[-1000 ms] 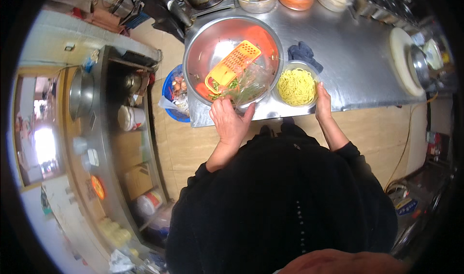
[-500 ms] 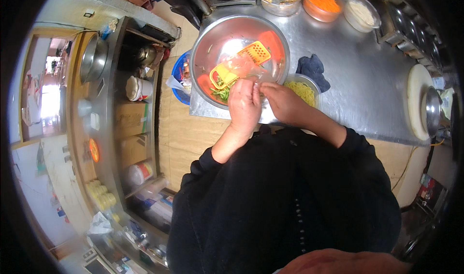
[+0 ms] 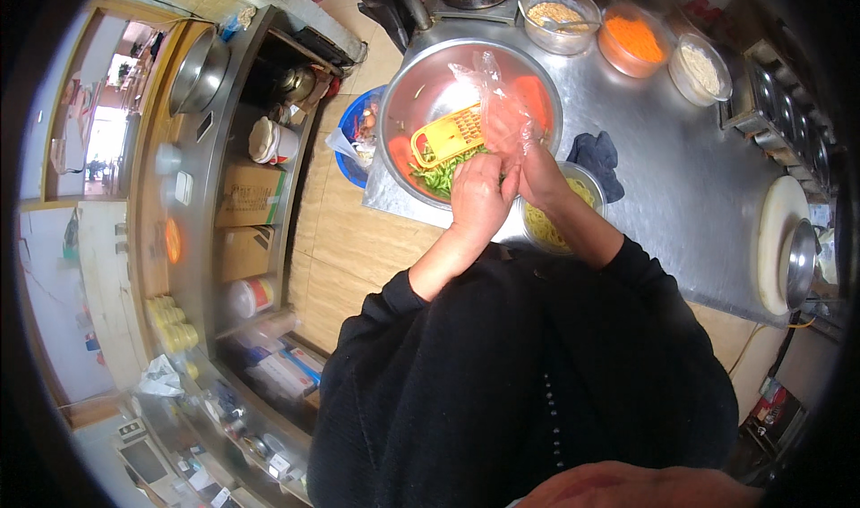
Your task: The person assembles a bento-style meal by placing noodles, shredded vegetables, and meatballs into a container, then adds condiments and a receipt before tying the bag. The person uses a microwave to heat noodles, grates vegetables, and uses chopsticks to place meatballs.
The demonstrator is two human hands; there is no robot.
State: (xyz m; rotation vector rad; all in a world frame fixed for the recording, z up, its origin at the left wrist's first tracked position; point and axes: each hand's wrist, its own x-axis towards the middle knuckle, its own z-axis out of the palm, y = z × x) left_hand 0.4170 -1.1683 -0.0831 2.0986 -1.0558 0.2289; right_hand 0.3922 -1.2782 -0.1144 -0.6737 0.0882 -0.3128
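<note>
A clear, thin plastic glove (image 3: pixel 503 105) hangs over the large steel bowl (image 3: pixel 391 78). My left hand (image 3: pixel 479 185) is closed on the glove's lower edge at the bowl's near rim. Beside it, my right hand (image 3: pixel 540 175) points upward with its fingers stretched out into the plastic; the fingertips are partly covered. In the bowl, a yellow grater (image 3: pixel 439 141) leans over shredded green vegetable (image 3: pixel 448 176).
A bowl of pale yellow-green shreds (image 3: pixel 582 190) and a dark cloth (image 3: pixel 596 163) lie right of the steel bowl. Along the back stand bowls of chopped nuts (image 3: pixel 560 15), orange shreds (image 3: pixel 634 38) and a pale ingredient (image 3: pixel 700 67). A blue basin (image 3: pixel 354 167) is at the left.
The plastic has opened out and now rises above my hands. My right hand has turned upward into it, while my left keeps its grip. The view has shifted a little.
</note>
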